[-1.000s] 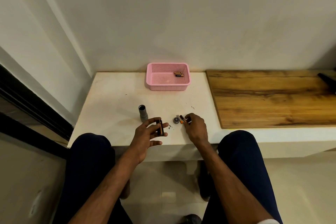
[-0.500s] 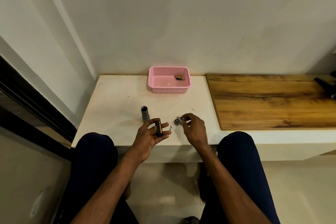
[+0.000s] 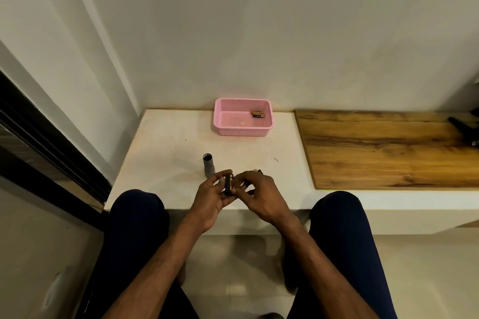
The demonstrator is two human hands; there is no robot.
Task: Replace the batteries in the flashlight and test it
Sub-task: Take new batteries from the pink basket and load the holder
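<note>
My left hand [image 3: 210,197] holds a small black battery holder [image 3: 228,185] upright above the table's front edge. My right hand [image 3: 261,197] is closed against the holder's right side, its fingertips pinching a battery that they mostly hide. The grey flashlight body [image 3: 208,166] stands upright with its open end up, just behind my left hand. A small end piece [image 3: 256,170] peeks out behind my right hand's knuckles. Spare batteries [image 3: 257,114] lie in the pink basket [image 3: 223,122] at the back.
The white tabletop [image 3: 160,153] meets a wooden board [image 3: 388,153] on the right. A dark object [image 3: 464,127] lies at the board's far right edge. My knees flank the table's front edge.
My right hand lifted a battery from the table and moved left to meet the holder. My left hand raised and turned the holder slightly. The view has tilted down a little.
</note>
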